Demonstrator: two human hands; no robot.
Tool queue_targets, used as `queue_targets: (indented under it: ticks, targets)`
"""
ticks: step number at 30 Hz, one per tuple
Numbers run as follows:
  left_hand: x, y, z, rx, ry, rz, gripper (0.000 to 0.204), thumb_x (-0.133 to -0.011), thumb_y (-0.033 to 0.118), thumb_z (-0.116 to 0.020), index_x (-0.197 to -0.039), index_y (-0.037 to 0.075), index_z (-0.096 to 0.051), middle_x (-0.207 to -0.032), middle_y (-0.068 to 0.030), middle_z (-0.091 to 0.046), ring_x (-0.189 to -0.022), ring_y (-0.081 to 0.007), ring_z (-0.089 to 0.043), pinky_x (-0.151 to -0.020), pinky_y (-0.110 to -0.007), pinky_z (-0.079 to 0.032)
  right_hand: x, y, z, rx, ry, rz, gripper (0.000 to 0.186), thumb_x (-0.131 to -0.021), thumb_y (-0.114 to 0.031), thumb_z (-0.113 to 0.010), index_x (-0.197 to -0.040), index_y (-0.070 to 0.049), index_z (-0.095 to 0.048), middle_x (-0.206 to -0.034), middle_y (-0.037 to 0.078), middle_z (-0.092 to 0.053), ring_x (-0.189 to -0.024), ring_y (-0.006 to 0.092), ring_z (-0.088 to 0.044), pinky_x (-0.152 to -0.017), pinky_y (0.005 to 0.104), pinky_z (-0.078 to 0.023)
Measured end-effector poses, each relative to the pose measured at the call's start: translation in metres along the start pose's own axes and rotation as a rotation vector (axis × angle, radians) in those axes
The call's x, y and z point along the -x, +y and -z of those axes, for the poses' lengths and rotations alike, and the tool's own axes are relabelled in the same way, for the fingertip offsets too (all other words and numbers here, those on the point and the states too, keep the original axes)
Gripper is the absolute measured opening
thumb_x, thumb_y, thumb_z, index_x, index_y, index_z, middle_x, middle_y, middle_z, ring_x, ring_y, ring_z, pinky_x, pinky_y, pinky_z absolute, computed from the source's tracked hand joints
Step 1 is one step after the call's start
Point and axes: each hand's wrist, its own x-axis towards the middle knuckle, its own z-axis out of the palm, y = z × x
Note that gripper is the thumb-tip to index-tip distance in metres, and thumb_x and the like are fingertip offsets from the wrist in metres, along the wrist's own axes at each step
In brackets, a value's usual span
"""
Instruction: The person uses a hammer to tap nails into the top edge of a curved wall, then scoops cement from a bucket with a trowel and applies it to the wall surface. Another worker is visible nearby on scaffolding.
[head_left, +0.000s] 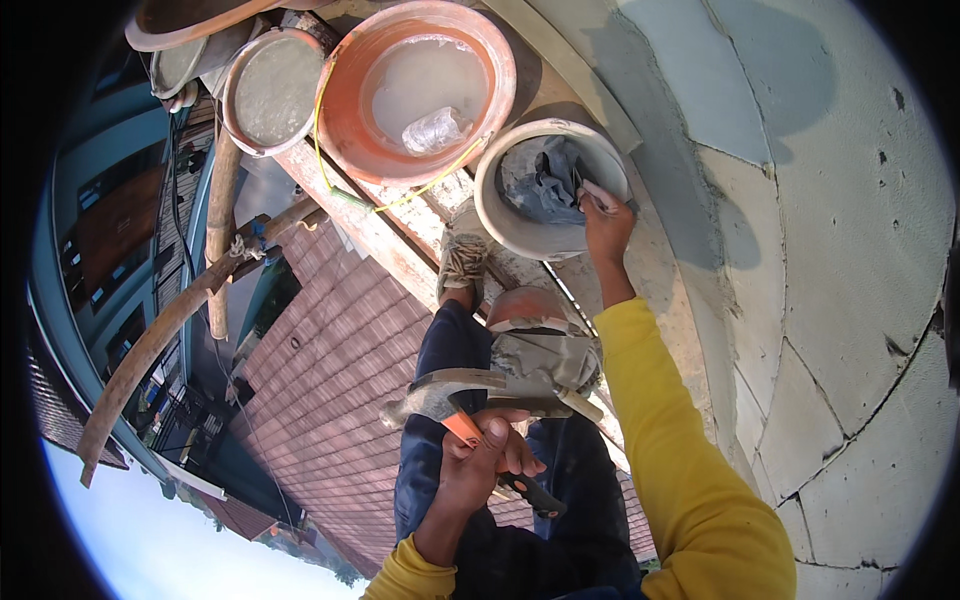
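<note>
Sunlit wall [830, 260] of large pale blocks rises to the right of the white bucket [490, 195], which stands on planks [335, 232]; a tiled roof [330, 350] lies below, to the bucket's left. Just beside the bucket, beyond and to its left, sits a red basin [340, 125] with cloudy liquid and a whitish lump in it; farther left again is a small pail [229, 108] full of grey liquid.

Inside the bucket is a crumpled dark cloth [552, 185], or something much like one. Right hand [607, 225] reaches over the bucket's near right rim, fingers bent together beside the cloth. A pale strip shows at the fingertips; whether they grip that, the cloth or nothing, I cannot tell. Left hand [480, 455], on the person's side of the bucket, is closed round the handle of a hammer [460, 425], its head pointing left, well apart from the bucket.

As far as shown, the wall blocks stand in place, and a smooth grey layer covers part of the wall nearest the bucket; dark seams farther right look unfilled, so I judge the surface part-finished. The cloth lies in the bucket, not lifted out, and the hammer touches no block.
</note>
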Motion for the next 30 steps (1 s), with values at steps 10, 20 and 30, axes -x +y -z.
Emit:
queue_targets:
  ticks: [10, 20, 30]
  targets:
    - [-0.026, 0.001, 0.006, 0.014, -0.082, -0.021, 0.041, -0.114, 0.033, -0.049, -0.134, -0.001, -0.062, -0.109, -0.0195, -0.075, -0.108, -0.034, -0.074, -0.101, -0.05, -0.058, -0.008, -0.009, 0.029, -0.315, -0.109, -0.206, 0.028, -0.097, -0.003, -0.075, -0.123, 0.007, -0.074, -0.102, 0.01, -0.078, -0.084, 0.0133, -0.072, -0.076, 0.0271, -0.059]
    - [-0.185, 0.026, -0.024, 0.295, -0.316, -0.144, 0.045, -0.114, 0.041, -0.045, -0.143, 0.011, -0.061, -0.164, -0.0262, -0.042, -0.157, -0.038, -0.033, -0.132, -0.047, -0.024, 0.051, -0.113, 0.078, -0.438, -0.242, -0.226, 0.025, -0.094, -0.001, -0.078, -0.118, 0.007, -0.075, -0.103, 0.012, -0.078, -0.087, 0.0147, -0.07, -0.079, 0.0279, -0.057]
    - [-0.239, -0.005, -0.073, 0.829, -0.61, -0.019, 0.04, -0.113, 0.039, -0.047, -0.127, 0.008, -0.067, -0.126, -0.0201, -0.075, -0.125, -0.0349, -0.069, -0.115, -0.051, -0.05, 0.099, -0.181, 0.11, -0.182, -0.358, -0.041, 0.023, -0.1, -0.003, -0.072, -0.122, 0.003, -0.073, -0.117, 0.017, -0.078, -0.104, 0.02, -0.076, -0.088, 0.0318, -0.06]
